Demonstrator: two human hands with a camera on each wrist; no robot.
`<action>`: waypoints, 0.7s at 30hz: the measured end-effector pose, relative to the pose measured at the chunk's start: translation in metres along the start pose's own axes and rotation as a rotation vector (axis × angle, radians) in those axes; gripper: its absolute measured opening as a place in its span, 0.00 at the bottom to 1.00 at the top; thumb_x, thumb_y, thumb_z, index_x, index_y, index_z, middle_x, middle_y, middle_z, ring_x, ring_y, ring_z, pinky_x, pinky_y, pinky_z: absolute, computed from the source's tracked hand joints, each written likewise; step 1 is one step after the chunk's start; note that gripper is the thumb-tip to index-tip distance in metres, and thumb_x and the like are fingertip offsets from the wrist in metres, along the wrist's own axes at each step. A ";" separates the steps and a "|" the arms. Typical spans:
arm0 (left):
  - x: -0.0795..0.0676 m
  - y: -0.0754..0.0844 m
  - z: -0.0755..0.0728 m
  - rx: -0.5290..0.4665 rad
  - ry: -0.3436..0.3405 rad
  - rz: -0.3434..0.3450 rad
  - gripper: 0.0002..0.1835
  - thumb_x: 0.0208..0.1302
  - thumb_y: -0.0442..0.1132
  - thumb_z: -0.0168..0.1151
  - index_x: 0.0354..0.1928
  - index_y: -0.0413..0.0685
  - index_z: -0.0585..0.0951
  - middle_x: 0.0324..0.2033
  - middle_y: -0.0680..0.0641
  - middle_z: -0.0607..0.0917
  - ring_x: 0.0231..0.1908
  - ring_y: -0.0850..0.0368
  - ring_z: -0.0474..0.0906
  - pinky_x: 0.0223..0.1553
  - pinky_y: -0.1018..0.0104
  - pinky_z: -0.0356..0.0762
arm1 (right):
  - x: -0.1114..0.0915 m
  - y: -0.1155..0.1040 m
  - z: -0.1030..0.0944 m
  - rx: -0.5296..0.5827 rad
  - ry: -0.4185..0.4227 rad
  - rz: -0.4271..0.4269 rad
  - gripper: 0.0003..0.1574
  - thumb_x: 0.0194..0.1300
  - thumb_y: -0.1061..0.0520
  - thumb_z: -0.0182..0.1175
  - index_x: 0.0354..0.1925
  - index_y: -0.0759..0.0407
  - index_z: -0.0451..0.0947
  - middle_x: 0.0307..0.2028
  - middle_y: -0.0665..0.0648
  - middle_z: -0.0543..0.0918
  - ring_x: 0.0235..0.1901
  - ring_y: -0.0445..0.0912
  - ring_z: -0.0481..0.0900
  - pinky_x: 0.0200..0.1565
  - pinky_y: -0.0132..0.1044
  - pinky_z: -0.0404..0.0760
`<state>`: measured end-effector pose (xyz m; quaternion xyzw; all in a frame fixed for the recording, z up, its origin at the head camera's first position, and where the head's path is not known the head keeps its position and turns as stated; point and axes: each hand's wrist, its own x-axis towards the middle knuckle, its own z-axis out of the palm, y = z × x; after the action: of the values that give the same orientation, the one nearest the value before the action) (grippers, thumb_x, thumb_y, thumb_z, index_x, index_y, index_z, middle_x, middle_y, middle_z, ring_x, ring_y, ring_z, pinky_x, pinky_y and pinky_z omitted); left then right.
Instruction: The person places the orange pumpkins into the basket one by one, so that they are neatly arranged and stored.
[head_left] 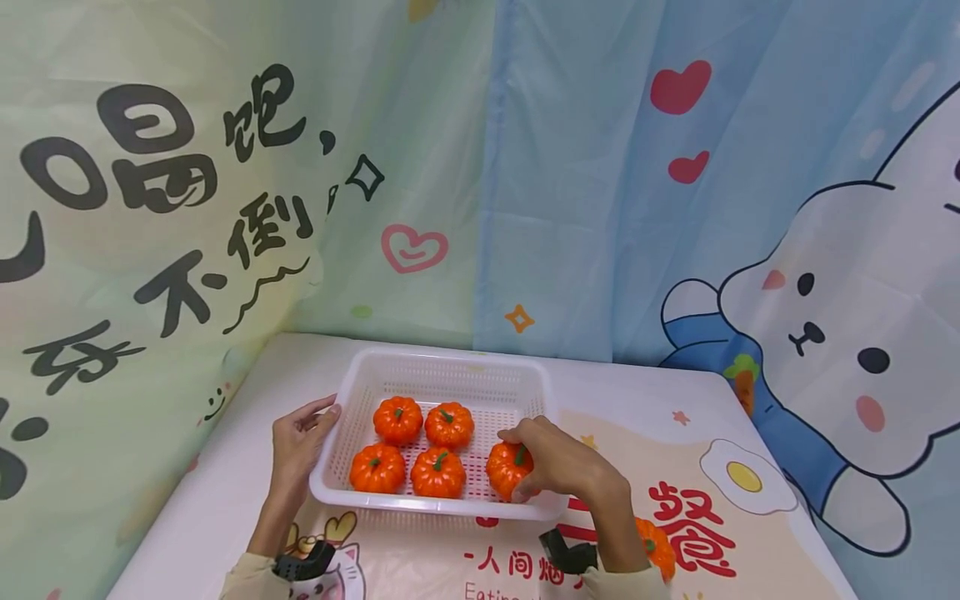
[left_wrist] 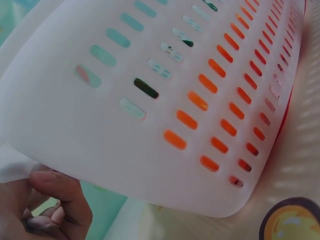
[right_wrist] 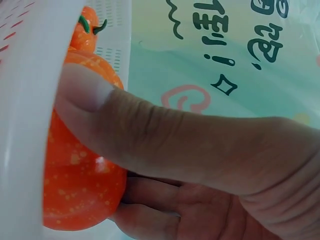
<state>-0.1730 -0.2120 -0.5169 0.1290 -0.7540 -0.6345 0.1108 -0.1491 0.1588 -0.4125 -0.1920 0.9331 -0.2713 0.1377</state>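
Observation:
A white perforated plastic basket [head_left: 442, 502] stands on the table with several small orange pumpkins [head_left: 438, 472] inside. My left hand [head_left: 298, 437] holds the basket's left rim; in the left wrist view its thumb [left_wrist: 45, 176] lies at the edge. At the basket's right end, my right hand [head_left: 558, 458] grips one pumpkin [head_left: 507, 468] with a green stem, thumb and fingers around it. In the right wrist view this pumpkin [right_wrist: 82, 185] is partly hidden by the thumb [right_wrist: 87, 92] and the basket wall.
Another orange pumpkin [head_left: 657, 548] lies on the table outside the basket, partly behind the right forearm. A printed cloth [head_left: 720, 508] covers the table. Printed curtains [head_left: 555, 167] hang behind and along the left side.

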 end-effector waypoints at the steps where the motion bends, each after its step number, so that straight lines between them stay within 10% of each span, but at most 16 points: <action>1: 0.000 0.000 0.000 0.000 0.001 0.002 0.25 0.80 0.50 0.66 0.69 0.41 0.84 0.59 0.31 0.88 0.37 0.70 0.87 0.40 0.75 0.89 | 0.001 0.001 0.001 -0.001 -0.002 -0.003 0.44 0.50 0.61 0.87 0.65 0.64 0.84 0.54 0.57 0.87 0.54 0.48 0.77 0.61 0.51 0.87; 21: -0.001 0.000 0.001 0.002 0.014 0.010 0.25 0.80 0.50 0.66 0.68 0.41 0.84 0.57 0.31 0.89 0.37 0.64 0.88 0.40 0.73 0.90 | 0.017 0.011 0.016 -0.017 -0.049 -0.030 0.43 0.49 0.63 0.87 0.62 0.68 0.83 0.50 0.59 0.86 0.52 0.50 0.77 0.62 0.54 0.85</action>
<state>-0.1722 -0.2110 -0.5173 0.1301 -0.7545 -0.6321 0.1192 -0.1619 0.1527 -0.4350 -0.2136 0.9287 -0.2606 0.1546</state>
